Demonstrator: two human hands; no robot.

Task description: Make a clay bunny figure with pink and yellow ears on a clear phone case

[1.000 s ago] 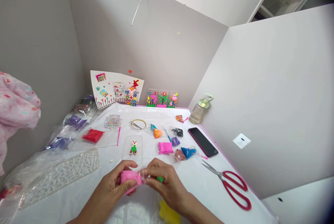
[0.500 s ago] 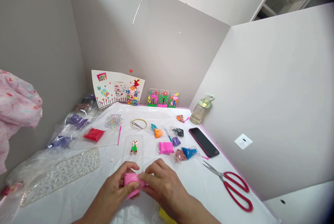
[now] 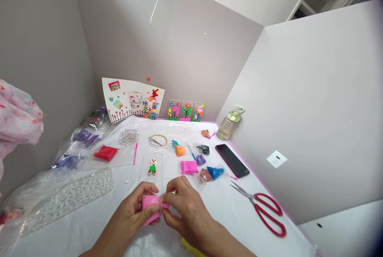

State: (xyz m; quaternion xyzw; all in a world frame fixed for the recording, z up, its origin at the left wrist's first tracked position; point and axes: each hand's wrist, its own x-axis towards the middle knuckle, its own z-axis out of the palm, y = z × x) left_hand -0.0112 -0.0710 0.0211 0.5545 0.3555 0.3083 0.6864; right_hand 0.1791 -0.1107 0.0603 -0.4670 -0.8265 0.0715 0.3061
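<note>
Pink clay in a clear wrapper [image 3: 149, 206] is between my hands, near the table's front. My left hand [image 3: 134, 209] is closed around its body, thumb on top. My right hand [image 3: 187, 211] pinches the gathered plastic at the packet's right end, fingers and thumb together. Just beyond my hands lies a clear phone case [image 3: 158, 165] bearing a small clay bear in green [image 3: 153, 167]. Something yellow [image 3: 191, 248] shows partly under my right forearm. Another pink clay packet [image 3: 189, 167] lies beyond my right hand.
Red-handled scissors [image 3: 263, 209] and a dark phone [image 3: 232, 161] lie at right, with a water bottle [image 3: 229, 124] behind. Blue [image 3: 215, 172], orange [image 3: 180, 150] and red clay packets [image 3: 105, 153] lie about. A clear textured strip [image 3: 68, 199] and plastic bags [image 3: 64, 161] occupy the left.
My right fingers have shifted slightly on the wrapper's gathered end, while my left hand keeps its hold. The whole view has shifted a little.
</note>
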